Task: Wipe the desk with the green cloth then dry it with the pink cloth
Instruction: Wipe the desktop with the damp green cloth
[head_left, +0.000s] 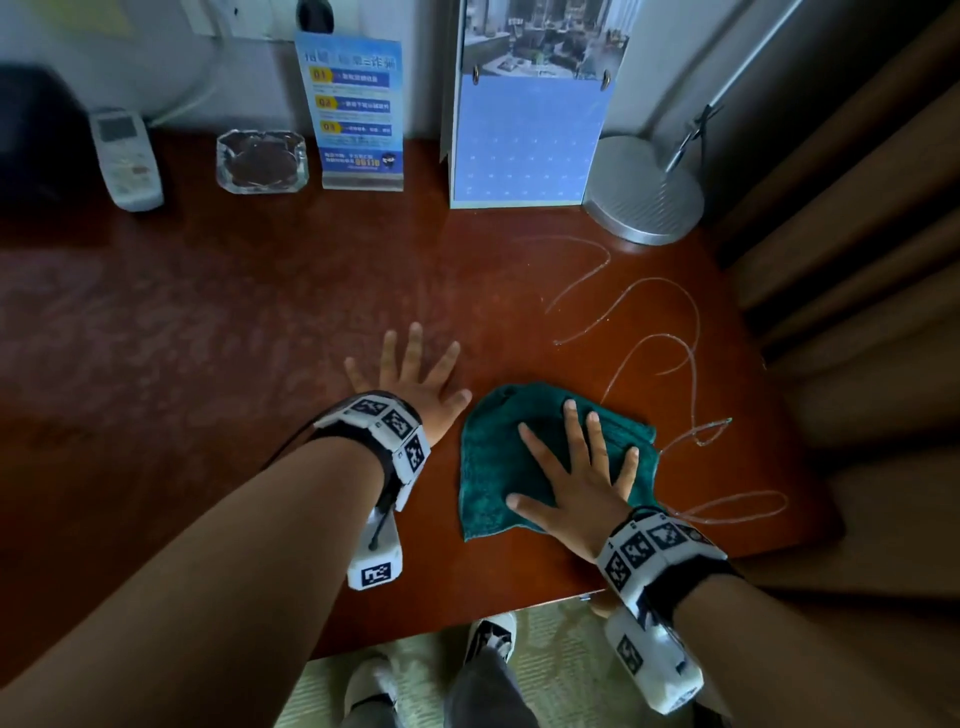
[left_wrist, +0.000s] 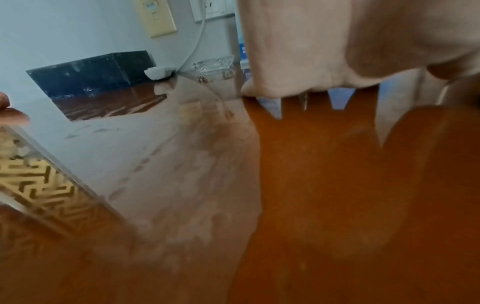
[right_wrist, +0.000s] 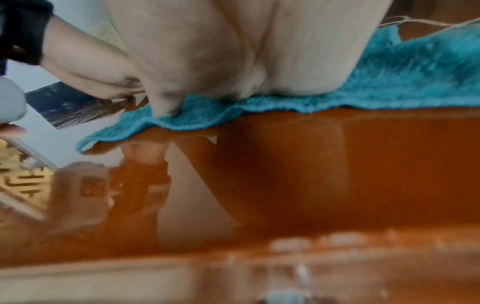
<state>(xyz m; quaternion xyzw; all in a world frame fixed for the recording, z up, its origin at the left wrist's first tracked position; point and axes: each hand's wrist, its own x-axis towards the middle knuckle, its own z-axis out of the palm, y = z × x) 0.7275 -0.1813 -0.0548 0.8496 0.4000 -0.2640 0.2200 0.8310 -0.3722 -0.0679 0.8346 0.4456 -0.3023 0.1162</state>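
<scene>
1. my right hand (head_left: 574, 483) lies flat on the green cloth (head_left: 498, 467), fingers straight and spread, pressing it onto the desk (head_left: 260, 338). the fingers do not curl round the fabric.
2. my left hand (head_left: 410, 379) rests palm down on bare wood just beside the cloth's left edge, fingers straight and fanned. it holds nothing.
3. the green cloth sits toward the front right corner of the desk, close to the front edge. the right wrist view shows its near hem rippled, one corner slightly lifted.
4. thin looping wet lines (head_left: 670, 332) lie on the wood between the cloth and the right edge. i judge the step in hand to be the wet wipe, first of two.
5. the pink cloth is not in view in any picture, so drying is not yet begun.
6. next move, as i judge it: keep the palm flat with even pressure and sweep toward the unwiped left side and the back edge. the bracing hand must clear the path.
7. along the back edge stand a remote control (head_left: 127, 158), a glass ashtray (head_left: 262, 162), an acrylic sign (head_left: 358, 111), a desk calendar (head_left: 530, 119) and a lamp base (head_left: 644, 189). wiping there calls for working round them.
8. readable writing: the sign carries numbered bands "01", "02", "03". the rest is too blurred to read. the calendar grid is illegible.
</scene>
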